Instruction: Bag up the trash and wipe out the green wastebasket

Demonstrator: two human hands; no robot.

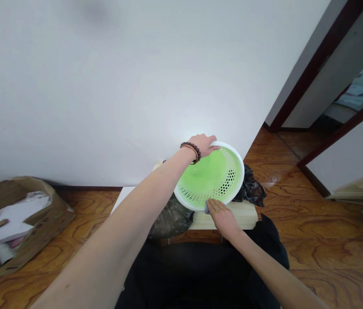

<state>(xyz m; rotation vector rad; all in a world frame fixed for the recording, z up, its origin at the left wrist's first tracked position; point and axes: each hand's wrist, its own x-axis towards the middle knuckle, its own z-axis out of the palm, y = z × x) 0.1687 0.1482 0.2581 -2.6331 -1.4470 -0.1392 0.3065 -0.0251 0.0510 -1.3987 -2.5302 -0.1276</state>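
A round plastic colander (207, 171), green inside with a white rim and rows of holes, tilts toward me above a small wooden bench. My left hand (202, 144), with a beaded bracelet at the wrist, grips the far rim, thumb on the inner side. At the near rim, the fingers of my right hand (222, 216) press a small greyish-purple cloth (206, 208) against the edge. Most of that cloth is hidden under the fingers. Nothing lies inside the colander where I can see into it.
Dark plastic bags (172, 219) lie on the pale wooden bench (241, 214), beside the colander. An open cardboard box (43, 229) with papers and packaging stands on the wooden floor at left. A white wall (120, 86) rises directly behind; a doorway (310, 103) is at right.
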